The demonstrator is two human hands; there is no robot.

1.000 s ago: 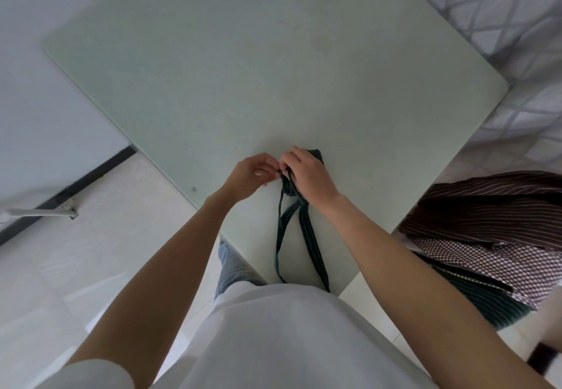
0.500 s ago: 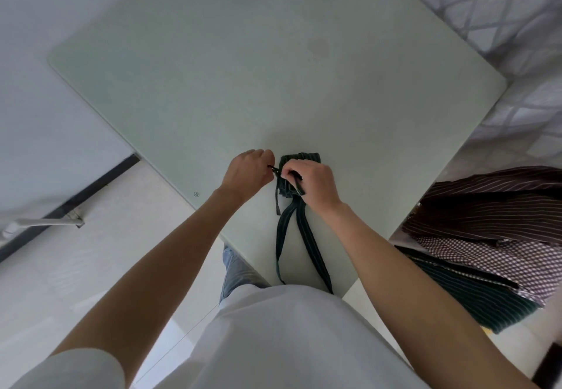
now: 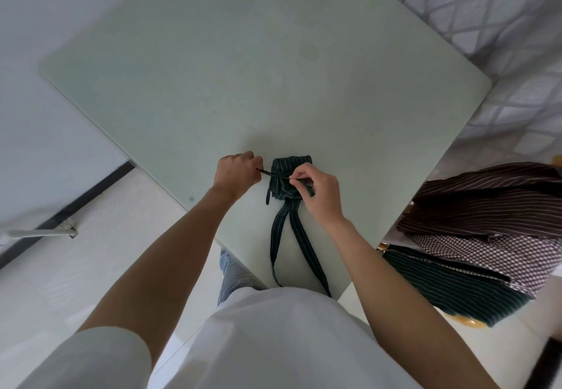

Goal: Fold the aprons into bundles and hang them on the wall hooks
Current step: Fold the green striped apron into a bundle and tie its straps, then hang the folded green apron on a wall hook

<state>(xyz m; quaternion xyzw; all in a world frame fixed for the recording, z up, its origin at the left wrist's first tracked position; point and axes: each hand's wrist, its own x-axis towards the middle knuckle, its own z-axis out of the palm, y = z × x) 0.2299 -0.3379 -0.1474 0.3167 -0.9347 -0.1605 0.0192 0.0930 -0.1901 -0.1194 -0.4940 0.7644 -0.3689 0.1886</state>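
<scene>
One green apron bundle [image 3: 289,180] lies rolled on the table [image 3: 243,69], left hand [image 3: 237,173] and right hand [image 3: 316,188] each pinching a tie end; unfolded aprons [image 3: 486,236] wait, none hung.

I'm looking down on a pale green table [image 3: 213,78] with rounded corners, set diagonally to me. On it, near my edge, lies one dark green striped apron bundle [image 3: 287,180], rolled tight, a tie wrapped round its middle. Two long straps [image 3: 293,242] trail from it across the tabletop and drop over the near edge.
</scene>
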